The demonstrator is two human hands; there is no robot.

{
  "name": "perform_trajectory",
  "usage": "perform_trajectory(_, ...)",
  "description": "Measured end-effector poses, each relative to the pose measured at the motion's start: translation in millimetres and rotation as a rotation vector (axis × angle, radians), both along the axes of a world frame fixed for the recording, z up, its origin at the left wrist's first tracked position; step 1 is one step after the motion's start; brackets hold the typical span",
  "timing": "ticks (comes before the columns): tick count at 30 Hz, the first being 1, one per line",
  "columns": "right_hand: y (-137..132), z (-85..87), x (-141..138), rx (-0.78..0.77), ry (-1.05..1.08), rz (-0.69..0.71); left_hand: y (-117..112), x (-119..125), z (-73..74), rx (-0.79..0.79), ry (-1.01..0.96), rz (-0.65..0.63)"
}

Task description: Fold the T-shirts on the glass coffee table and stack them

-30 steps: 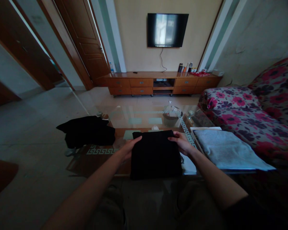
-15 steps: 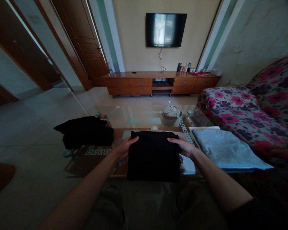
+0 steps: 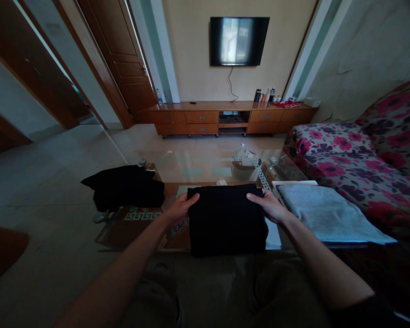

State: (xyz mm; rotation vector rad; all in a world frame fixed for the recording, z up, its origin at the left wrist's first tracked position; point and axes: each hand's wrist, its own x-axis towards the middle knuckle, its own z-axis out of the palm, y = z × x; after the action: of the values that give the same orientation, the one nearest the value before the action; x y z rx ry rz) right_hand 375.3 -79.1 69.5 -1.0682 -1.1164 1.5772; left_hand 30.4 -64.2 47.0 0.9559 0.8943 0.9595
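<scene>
A folded black garment [image 3: 227, 223], roughly square, hangs between my hands over the near side of the glass coffee table [image 3: 146, 164]. My left hand [image 3: 179, 208] pinches its upper left corner, thumb on top and fingers behind. At the upper right corner my right hand [image 3: 271, 206] grips it the same way. What kind of garment it is I cannot make out. To the left lies a second black cloth [image 3: 125, 187], loosely heaped on the table. A folded grey garment [image 3: 321, 213] rests flat at the table's right end.
Beyond the table, a waste basket [image 3: 243, 171] shows through the glass. A flower-patterned sofa [image 3: 348, 159] borders the right side. A low wooden cabinet [image 3: 201, 117] with bottles on it stands against the far wall, under a television [image 3: 239, 41].
The folded black garment has shifted slightly right in view, and its right edge has swung a little. Both hands keep their grip. The whole view has moved slightly.
</scene>
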Motion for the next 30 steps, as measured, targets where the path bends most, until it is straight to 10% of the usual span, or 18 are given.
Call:
perform_trajectory(21,-5,14.4,-8,0.321,-0.228,-0.114,-3,2,3.8,0.092,-0.003,0.070)
perform_trajectory(30,0,5.6,-3,0.284,-0.339,-0.054,2,-9,9.3,0.458,0.477,0.017)
